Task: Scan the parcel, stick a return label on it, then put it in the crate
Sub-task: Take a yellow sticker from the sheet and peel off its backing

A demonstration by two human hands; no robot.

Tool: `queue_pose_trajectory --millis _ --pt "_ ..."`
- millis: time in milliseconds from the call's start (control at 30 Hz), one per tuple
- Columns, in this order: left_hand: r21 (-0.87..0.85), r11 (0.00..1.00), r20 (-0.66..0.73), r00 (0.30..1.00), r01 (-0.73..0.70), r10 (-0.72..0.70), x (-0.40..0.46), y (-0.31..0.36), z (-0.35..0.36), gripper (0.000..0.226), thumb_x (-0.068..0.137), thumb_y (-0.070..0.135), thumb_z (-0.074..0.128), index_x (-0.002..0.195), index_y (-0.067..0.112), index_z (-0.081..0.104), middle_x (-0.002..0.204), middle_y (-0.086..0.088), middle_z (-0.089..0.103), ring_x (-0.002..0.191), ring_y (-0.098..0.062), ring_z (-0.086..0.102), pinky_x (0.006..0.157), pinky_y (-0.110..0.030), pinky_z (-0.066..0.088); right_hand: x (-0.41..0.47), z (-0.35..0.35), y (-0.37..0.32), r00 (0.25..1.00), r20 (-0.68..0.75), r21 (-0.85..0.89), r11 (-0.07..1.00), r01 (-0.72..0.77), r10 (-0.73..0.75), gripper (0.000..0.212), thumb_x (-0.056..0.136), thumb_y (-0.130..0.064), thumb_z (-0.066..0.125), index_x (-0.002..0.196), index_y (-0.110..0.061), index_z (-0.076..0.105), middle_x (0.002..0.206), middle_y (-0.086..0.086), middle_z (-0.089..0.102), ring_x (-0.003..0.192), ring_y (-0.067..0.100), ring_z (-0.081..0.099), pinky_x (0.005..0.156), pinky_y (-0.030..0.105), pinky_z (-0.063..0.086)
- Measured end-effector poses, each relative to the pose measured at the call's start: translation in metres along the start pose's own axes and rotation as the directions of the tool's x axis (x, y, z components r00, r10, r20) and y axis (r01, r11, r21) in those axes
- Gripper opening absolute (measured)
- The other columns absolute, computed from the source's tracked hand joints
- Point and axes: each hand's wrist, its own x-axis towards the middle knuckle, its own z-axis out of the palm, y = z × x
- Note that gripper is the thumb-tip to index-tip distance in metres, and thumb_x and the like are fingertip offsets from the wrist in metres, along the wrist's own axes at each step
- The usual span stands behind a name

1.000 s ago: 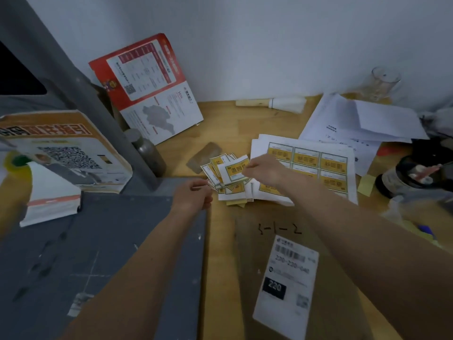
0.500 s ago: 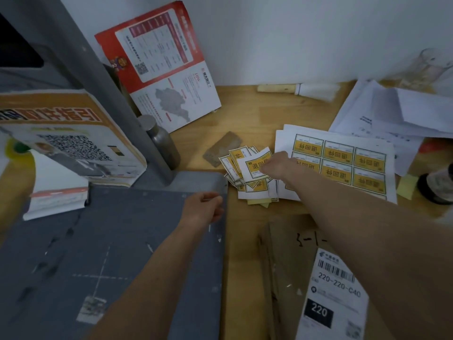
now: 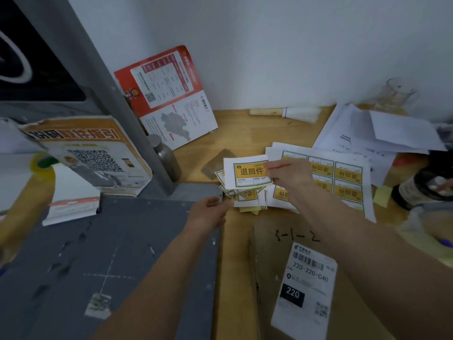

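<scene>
Parcel (image 3: 306,278) lies flat on the desk (image 3: 235,133), nearest the camera, unlabelled. One return label (image 3: 247,174) is pinched by the right hand (image 3: 289,175) above the loose pile (image 3: 241,196). The left hand (image 3: 208,212) is loosely curled, holding nothing. Sticking and crating remain; no crate is seen.

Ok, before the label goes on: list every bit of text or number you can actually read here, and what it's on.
"退回件": return label pinched in the right hand.
"退回件", upside down: uncut label sheet.
"5-1-2", handwritten; first digit unsure: parcel.
"220-220-C40" and "220": shipping label on the parcel.
"回件指引", with blurred characters before it: orange poster.
Too blurred: red leaflet, white papers, fine print.
</scene>
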Motion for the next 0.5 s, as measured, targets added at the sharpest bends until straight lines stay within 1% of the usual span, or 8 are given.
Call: queue_pose_trajectory --millis 67,133,233,300,367,400,467,500 --pt "-0.098 0.994 0.062 0.997 -0.044 0.05 -0.018 0.007 0.011 0.06 0.078 0.027 0.078 0.129 0.006 0.055 0.121 -0.009 0.065 0.107 -0.021 0.066 0.091 -0.034 0.056 -0.023 -0.011 -0.008 0.999 0.021 0.068 0.997 0.033 -0.034 0.02 0.076 0.014 0.064 0.073 -0.005 0.07 0.088 0.015 0.069 0.081 0.029 0.065 0.076 0.035 0.057" --pt "-0.199 0.973 0.085 0.987 -0.12 0.139 -0.041 0.015 0.025 0.042 0.08 0.024 0.076 0.118 0.011 0.065 0.114 -0.008 0.072 0.107 -0.022 0.068 0.092 -0.035 0.056 -0.044 -0.024 -0.011 0.996 0.019 0.106 0.991 0.079 -0.082 0.02 0.079 0.013 0.063 0.074 -0.006 0.069 0.082 0.008 0.069 0.076 0.024 0.066 0.066 0.028 0.059" --pt "-0.314 0.921 0.006 0.97 -0.23 0.244 -0.078 0.018 0.049 0.024 0.086 0.013 0.07 0.109 0.006 0.071 0.106 -0.01 0.076 0.098 -0.025 0.073 0.086 -0.034 0.059 -0.079 -0.05 -0.007 0.987 -0.01 0.131 0.978 0.163 -0.163 0.019 0.079 0.009 0.065 0.08 -0.01 0.067 0.081 0.002 0.067 0.068 0.013 0.062 0.05 0.016 0.052" --pt "-0.362 0.899 -0.063 0.969 -0.245 0.239 -0.099 0.016 0.064 0.023 0.088 0.008 0.067 0.109 0.001 0.071 0.104 -0.013 0.076 0.093 -0.026 0.074 0.079 -0.03 0.061 -0.1 -0.068 -0.002 0.989 -0.002 0.181 0.972 0.148 -0.15 0.022 0.08 0.005 0.068 0.094 -0.011 0.062 0.089 0.005 0.067 0.071 0.014 0.063 0.053 0.019 0.051" --pt "-0.41 0.878 -0.115 0.968 -0.249 0.221 -0.118 0.015 0.078 0.021 0.088 0.006 0.066 0.107 -0.001 0.07 0.101 -0.015 0.076 0.088 -0.026 0.075 0.073 -0.028 0.062 -0.118 -0.086 0.002 0.992 0.07 0.189 0.978 0.086 -0.101 0.025 0.081 0.0 0.069 0.102 -0.01 0.058 0.089 0.007 0.068 0.069 0.016 0.065 0.056 0.024 0.05" --pt "-0.428 0.867 -0.135 0.966 -0.257 0.219 -0.127 0.014 0.084 0.021 0.088 0.005 0.066 0.107 -0.001 0.07 0.1 -0.016 0.076 0.085 -0.025 0.075 0.073 -0.028 0.062 -0.127 -0.094 0.003 0.988 0.123 0.162 0.984 0.072 -0.092 0.02 0.082 -0.002 0.068 0.1 -0.007 0.06 0.084 0.008 0.068 0.064 0.016 0.065 0.054 0.024 0.05" --pt "-0.461 0.845 -0.162 0.962 -0.27 0.219 -0.145 0.012 0.095 0.021 0.087 0.004 0.066 0.107 -0.001 0.07 0.099 -0.017 0.076 0.083 -0.026 0.075 0.076 -0.03 0.062 -0.14 -0.111 0.006 0.973 0.205 0.115 0.99 0.081 -0.103 0.003 0.083 -0.004 0.068 0.085 -0.003 0.067 0.069 0.009 0.068 0.054 0.014 0.06 0.05 0.022 0.048" --pt "-0.475 0.837 -0.17 0.961 -0.273 0.217 -0.153 0.01 0.1 0.02 0.088 0.004 0.066 0.106 -0.001 0.07 0.098 -0.017 0.076 0.084 -0.026 0.075 0.077 -0.032 0.062 -0.145 -0.12 0.008 0.969 0.219 0.113 0.99 0.088 -0.112 0.004 0.082 -0.004 0.069 0.079 -0.004 0.068 0.065 0.008 0.067 0.05 0.013 0.058 0.048 0.021 0.047"
